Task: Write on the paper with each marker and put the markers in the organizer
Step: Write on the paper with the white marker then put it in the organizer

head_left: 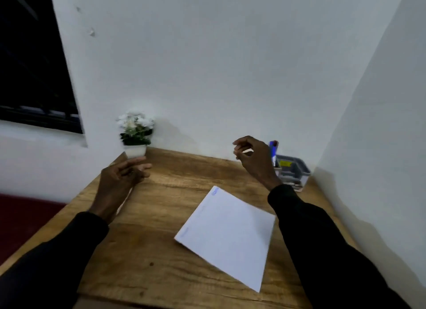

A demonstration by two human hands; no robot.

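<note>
The paper [228, 235] lies askew on the wooden bench [170, 269], with faint blue writing at its far corner. A blue marker [273, 148] stands upright in the grey organizer [297, 170] at the back right corner. The right hand [252, 157] hovers just beside it, fingers [239, 145] loosely curled and empty. The left hand [119, 182] hangs near a small flower pot [136, 150]; whether it holds anything cannot be told.
</note>
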